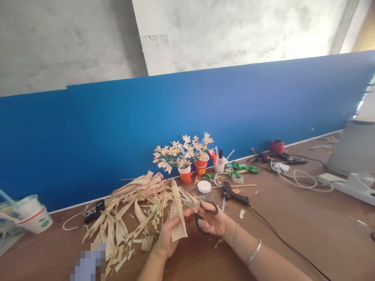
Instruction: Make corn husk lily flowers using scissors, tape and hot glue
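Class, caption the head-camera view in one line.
Left hand holding a pale husk strip, right hand holding black-handled scissors, flowers behind.

Left hand holds a dry husk strip; right hand grips black-handled scissors at its edge. Landmark: glue gun. Left of it, white lid, then husk pile; behind lid, red cups with pale flowers.

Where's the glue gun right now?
In the head view, the black glue gun lies on the table, right of the round white lid and just beyond the right hand.
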The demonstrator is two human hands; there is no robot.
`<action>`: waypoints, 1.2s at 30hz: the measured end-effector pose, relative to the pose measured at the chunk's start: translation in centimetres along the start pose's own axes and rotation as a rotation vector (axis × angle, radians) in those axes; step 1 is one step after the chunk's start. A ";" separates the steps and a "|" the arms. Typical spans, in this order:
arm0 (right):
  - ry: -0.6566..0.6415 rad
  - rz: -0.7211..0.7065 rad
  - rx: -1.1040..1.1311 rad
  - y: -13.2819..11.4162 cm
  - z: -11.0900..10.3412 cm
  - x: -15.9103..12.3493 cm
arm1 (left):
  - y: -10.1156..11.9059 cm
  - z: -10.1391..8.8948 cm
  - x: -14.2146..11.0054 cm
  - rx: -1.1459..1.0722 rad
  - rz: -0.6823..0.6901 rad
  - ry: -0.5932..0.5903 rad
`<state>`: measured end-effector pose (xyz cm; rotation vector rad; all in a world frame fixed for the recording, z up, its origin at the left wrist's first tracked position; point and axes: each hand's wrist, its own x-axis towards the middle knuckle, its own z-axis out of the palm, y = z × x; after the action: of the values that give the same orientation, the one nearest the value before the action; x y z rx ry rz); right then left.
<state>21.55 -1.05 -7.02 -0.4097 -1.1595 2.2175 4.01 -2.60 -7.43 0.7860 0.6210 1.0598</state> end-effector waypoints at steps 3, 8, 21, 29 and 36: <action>0.032 -0.058 -0.011 -1.0 -0.5 -0.8 | -0.1 -0.2 0.3 0.005 -0.010 0.001; 0.333 -0.456 0.053 -3.8 -1.3 -2.9 | 0.3 -0.8 1.0 0.050 0.105 0.175; 0.766 -0.632 -0.258 -5.8 -3.3 -3.3 | 1.0 -0.8 1.0 0.087 0.228 0.358; 0.463 -0.033 -0.517 -2.8 -1.6 -1.3 | 0.7 -1.2 1.1 0.142 0.255 0.351; 0.458 -0.047 -0.535 -2.7 -1.5 -1.0 | -0.9 -2.0 2.0 0.546 0.032 0.187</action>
<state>24.15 0.49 -5.65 -1.0326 -1.4581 1.6198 3.70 -0.47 -9.48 1.1786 1.0856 1.0094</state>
